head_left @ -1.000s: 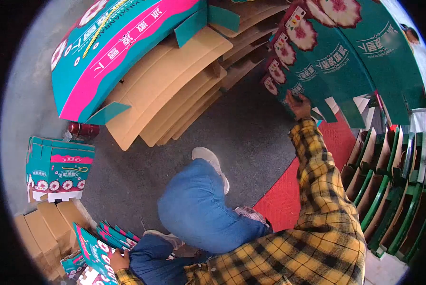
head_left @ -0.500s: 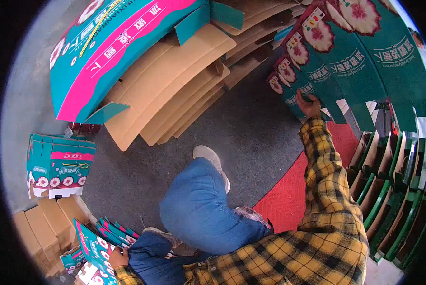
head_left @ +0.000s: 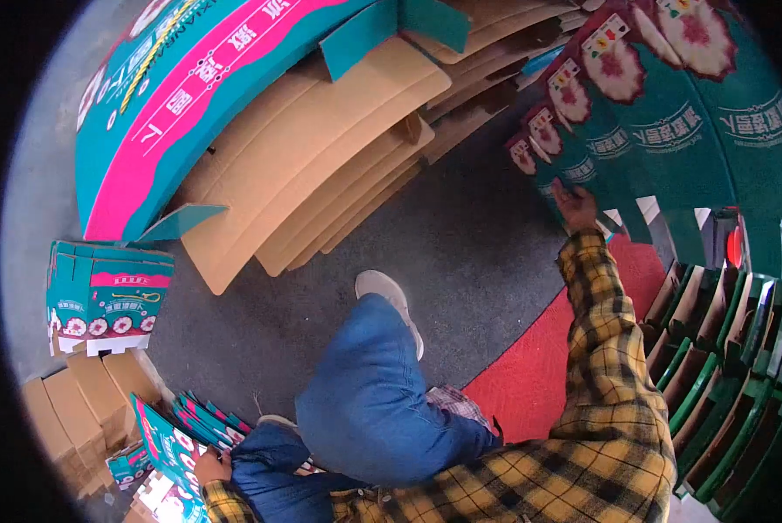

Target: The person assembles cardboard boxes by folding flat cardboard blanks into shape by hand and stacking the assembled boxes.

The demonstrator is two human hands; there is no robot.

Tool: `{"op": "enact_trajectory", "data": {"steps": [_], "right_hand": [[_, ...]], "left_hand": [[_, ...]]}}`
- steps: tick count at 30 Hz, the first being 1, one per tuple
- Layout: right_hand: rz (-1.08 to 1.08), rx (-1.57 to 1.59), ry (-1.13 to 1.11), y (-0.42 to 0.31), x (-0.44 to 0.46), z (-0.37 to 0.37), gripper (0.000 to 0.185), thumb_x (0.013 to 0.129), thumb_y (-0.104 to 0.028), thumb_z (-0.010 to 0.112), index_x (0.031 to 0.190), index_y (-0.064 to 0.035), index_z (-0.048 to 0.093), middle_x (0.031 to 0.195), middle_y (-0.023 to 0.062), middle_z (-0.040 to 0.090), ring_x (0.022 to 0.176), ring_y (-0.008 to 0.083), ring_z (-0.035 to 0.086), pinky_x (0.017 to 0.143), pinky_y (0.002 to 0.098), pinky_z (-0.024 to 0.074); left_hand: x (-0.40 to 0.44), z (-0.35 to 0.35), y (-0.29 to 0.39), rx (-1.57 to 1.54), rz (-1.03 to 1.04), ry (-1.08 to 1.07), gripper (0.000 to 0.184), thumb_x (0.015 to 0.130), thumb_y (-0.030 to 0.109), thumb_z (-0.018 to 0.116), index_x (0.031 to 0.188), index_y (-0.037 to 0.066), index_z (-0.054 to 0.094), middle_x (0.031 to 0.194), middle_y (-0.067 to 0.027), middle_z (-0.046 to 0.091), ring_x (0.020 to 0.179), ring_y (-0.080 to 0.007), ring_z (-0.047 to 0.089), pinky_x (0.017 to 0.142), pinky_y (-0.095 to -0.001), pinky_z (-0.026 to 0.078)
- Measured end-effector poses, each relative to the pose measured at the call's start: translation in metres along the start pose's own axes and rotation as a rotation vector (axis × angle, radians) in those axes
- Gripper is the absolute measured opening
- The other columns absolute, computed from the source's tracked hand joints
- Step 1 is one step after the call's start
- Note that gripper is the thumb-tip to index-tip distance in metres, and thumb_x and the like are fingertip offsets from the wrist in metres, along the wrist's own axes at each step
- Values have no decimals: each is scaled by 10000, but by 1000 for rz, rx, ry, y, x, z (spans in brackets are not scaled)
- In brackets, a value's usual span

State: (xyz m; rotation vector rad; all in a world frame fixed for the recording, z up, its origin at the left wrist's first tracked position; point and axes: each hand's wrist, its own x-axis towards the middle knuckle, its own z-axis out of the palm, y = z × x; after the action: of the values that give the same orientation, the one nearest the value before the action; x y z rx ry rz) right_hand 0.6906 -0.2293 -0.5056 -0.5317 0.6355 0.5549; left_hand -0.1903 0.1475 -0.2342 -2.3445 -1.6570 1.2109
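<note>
My left hand (head_left: 212, 466) is closed on the edge of a teal printed carton (head_left: 166, 440), low at the left beside my knee. Several more folded teal cartons (head_left: 206, 423) lean just behind it. My right hand (head_left: 576, 207) reaches forward, its fingers stretched out and apart. The fingertips are at the nearest lower part of a row of teal printed carton panels (head_left: 661, 144), which stand on the right with white vegetable slices pictured on them. Whether the fingertips press on the panel I cannot tell.
Large brown cardboard sheets (head_left: 312, 131) with a teal and pink printed face stack at upper left. A bundle of teal cartons (head_left: 112, 292) sits above brown boxes (head_left: 81, 401). Green-edged cardboard pieces (head_left: 731, 366) stand in rows at right. A red mat (head_left: 530, 383) lies on the grey floor.
My right hand has shifted slightly right and down, and its fingers are more spread. The camera view has turned a little. My left hand still grips the carton.
</note>
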Motion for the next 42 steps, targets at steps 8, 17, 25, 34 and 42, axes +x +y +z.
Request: {"op": "enact_trajectory", "data": {"steps": [8,17,25,34,42], "right_hand": [[63,-20,-69,-55,70,-1,481,910,-117,435,1344,42,300,1348,290,408,1234,456,443,1016,589,380],[-155,-294,-106,-27,87,-18,347,957,-198,430,1269,-48,452,1319,237,459,1156,360,520,946,532,443],[377,-889,-259,292,-84,96,546,913,-500,562,1167,-18,526,1089,165,601,998,274,589,878,428,494],[426,-428,-275,457,-22,70,471,925,-382,565,1247,-44,498,1202,126,568,1099,236,564,923,406,498],[283,-503,-236,453,-69,100,563,936,-470,473,1309,-49,449,1260,134,542,1171,290,522,983,419,449]], "left_hand": [[-12,-13,13,43,-86,-51,360,823,395,624,869,38,623,780,-186,664,733,-383,651,671,-484,517],[-15,-14,17,50,-126,-54,369,835,410,616,908,48,630,808,-189,666,771,-381,654,699,-476,520],[-23,3,18,-130,-51,-53,408,848,445,569,963,55,593,804,-192,668,793,-382,648,761,-505,472],[-57,5,9,-317,-55,-2,377,828,411,627,866,37,601,772,-197,650,747,-389,629,676,-482,487],[-75,10,-1,-469,16,47,311,826,298,646,929,15,567,787,-205,634,755,-394,623,656,-484,482]]}}
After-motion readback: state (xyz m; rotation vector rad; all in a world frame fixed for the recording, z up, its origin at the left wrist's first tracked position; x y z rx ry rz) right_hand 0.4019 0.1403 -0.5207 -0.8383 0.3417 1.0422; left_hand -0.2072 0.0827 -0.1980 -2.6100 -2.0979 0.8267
